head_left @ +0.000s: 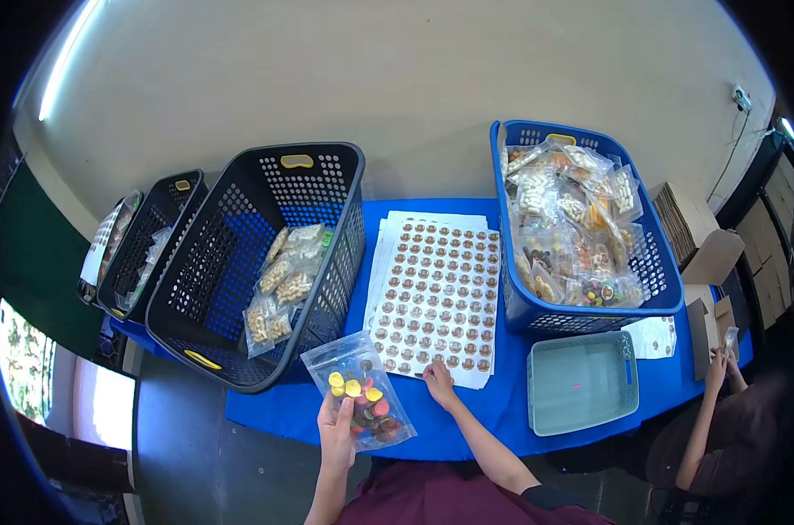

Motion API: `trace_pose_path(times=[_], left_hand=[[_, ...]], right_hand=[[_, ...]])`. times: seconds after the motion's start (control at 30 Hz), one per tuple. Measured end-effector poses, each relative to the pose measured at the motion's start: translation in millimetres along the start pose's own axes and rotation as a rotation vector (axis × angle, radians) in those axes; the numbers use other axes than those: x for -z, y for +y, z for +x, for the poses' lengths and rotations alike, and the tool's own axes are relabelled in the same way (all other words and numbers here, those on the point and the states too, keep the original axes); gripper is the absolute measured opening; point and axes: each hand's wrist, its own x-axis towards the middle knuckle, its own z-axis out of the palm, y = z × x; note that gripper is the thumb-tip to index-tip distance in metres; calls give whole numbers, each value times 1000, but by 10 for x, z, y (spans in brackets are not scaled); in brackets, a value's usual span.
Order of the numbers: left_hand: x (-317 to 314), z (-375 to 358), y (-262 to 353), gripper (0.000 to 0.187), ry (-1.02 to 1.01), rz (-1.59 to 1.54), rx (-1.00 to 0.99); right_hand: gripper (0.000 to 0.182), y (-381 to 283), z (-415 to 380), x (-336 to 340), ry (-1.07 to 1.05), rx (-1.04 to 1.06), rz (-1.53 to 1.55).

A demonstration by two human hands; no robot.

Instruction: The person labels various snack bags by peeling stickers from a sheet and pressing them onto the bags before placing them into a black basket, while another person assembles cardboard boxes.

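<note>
My left hand (337,430) grips a clear zip pouch (384,427) by its left side, with the thumb across the front. Round yellow, pink, red and dark brown pieces show inside it. My right hand (439,381) has its fingers bent together at the lower edge of a sticker sheet (427,297). Whether a sticker is between those fingertips is too small to tell. Rows of round brown stickers cover the white sheet, which lies on more sheets.
A black basket (252,372) with several snack pouches (285,287) stands left. A blue basket (580,322) full of pouches stands right, behind a green tray (584,429). All rest on a blue tablecloth (274,429). At far right, another person's hands (720,366) hold a small pouch near cardboard boxes (681,219).
</note>
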Motion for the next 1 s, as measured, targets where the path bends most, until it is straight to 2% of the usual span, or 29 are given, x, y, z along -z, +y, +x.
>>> trace_pose_path(times=[0.07,0.13,0.23,0.27,0.4,0.5,0.53,0.63,0.67,0.77,1.0], left_hand=[[32,19,-40,36,-11,10,15],[19,29,-34,35,6,-48,61],[-55,64,-32,35,-45,-84,99],[-88,80,-37,35,-72,-87,107],[-150,168,-178,35,-180,-76,248],[-261,221,-233,35,-270,-89,255],[-331,215,-213,35,-286,-59,252],[-443,212,-309,36,-357,-30,264],[-432,212,-351,40,-405,9,319],[-469,174,-326,43,-430,50,384],[-417,203,-242,47,-498,53,362]], right_hand=[[7,44,16,103,-129,-106,359],[8,-241,-140,301,-247,-222,750],[8,-493,-301,534,-169,-419,691],[7,-576,-370,622,-173,-383,872],[9,-1420,-687,1086,-208,-83,1035],[11,-2165,-1021,1334,-99,108,842],[16,-2306,-1107,1362,-83,145,806],[21,-2471,-1226,1299,35,355,441],[25,-2484,-1250,1234,98,311,388],[25,-2443,-1251,1121,214,353,104],[22,-2486,-1294,1038,281,389,-14]])
